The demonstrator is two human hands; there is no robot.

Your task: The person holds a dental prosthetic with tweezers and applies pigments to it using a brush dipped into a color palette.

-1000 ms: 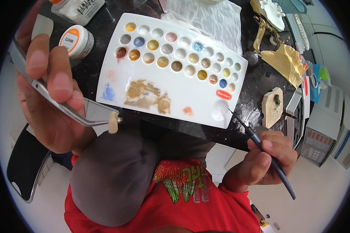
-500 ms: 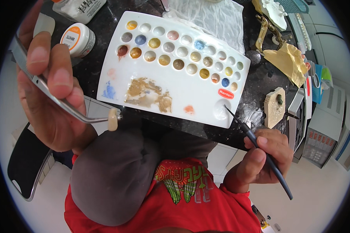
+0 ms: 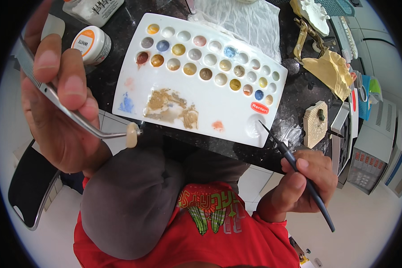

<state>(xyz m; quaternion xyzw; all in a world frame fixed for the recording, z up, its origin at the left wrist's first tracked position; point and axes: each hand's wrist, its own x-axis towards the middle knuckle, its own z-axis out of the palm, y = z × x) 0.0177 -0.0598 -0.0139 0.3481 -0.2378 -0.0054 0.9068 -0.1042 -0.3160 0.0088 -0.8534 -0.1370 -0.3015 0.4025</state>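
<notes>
My left hand [image 3: 62, 98] is closed around metal tweezers [image 3: 71, 115] with a bent tip. At their end sits a small cream-coloured tooth crown [image 3: 131, 135], held off the table's front edge. Between the thumb and fingers of my right hand [image 3: 306, 178] is a thin dark paintbrush [image 3: 306, 182], slanting up and left. Its fine tip points at the shallow round well in the lower right corner of a white palette [image 3: 165, 82]; I cannot tell whether it touches. Rows of small wells with coloured pastes line the palette, and brown, blue and pink smears mark its flat part.
A white jar [image 3: 91, 44] and a clear bottle [image 3: 94, 10] of white powder stand at the back left. Behind the palette lies white tissue [image 3: 243, 22]. To the right are a honeycomb block [image 3: 316, 123], a yellowish plaster model [image 3: 329, 71] and a brass-coloured articulator [image 3: 303, 35].
The tweezers and crown have shifted slightly right, and the crown has turned a little. The brush has barely moved, its tip still by the corner well.
</notes>
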